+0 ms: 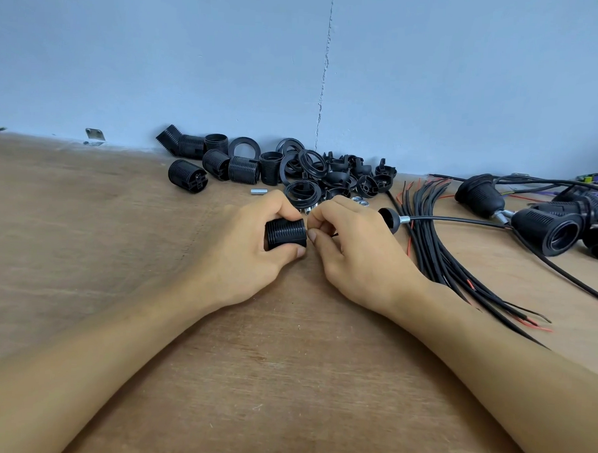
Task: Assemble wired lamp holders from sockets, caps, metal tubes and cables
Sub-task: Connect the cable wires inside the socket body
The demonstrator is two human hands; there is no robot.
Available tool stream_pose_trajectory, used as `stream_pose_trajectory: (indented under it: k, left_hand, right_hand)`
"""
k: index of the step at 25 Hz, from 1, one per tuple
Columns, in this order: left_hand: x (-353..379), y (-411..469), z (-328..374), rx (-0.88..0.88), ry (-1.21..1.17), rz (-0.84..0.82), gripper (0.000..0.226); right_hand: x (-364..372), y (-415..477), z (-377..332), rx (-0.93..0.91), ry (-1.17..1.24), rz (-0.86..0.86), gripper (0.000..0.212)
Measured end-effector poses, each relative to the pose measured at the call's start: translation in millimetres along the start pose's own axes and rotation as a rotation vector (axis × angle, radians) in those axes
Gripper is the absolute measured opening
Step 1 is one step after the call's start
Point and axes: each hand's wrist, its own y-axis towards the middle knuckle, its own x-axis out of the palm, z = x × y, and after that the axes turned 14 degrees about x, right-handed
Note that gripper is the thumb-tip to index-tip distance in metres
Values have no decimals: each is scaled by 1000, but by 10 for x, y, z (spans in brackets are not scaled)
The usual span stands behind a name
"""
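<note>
Left hand [252, 248] grips a black ribbed plastic socket [285, 233] at ctr of view, low over the brown wooden tabletop [84, 237]. Thumb is under it and fingers curl over the top. The socket lies on its side w/ one end facing right; can't tell if it touches the wood. Right hand [354, 252] sits just beside that end, thumb and forefinger pinched together on sth small at the socket's rim, too small and hidden to tell what.

Just behind the right hand is a black domed plastic cap [389, 219] w/ a short silver metal tube [405, 219] at its tip. A thin black cable [462, 219] runs out of the tube to the right.

Far side, along the pale blue wall [195, 67], is a pile of loose black sockets, rings and caps [293, 168]. One loose silver tube [259, 191] lies near the pile's front edge, and some small silvery bits [362, 202] lie btwn the pile and the right hand.

Right of the hands, a bundle of black cables with red wire ends [433, 252] is fanned on the table, its near ends passing beside the right wrist. Far right are several assembled black lamp holders [547, 233] — on their sides, touching each other, cables attached. A small metal bracket [95, 136] sits at the foot of the wall, far left.
</note>
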Motion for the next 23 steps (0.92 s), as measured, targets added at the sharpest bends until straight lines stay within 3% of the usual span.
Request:
stream_pose_trajectory:
  k: [23]
  left_hand:
    - [-2,4,0,86,8,-32,33]
  right_hand:
    - [-36,2,15,73,61,-90,5]
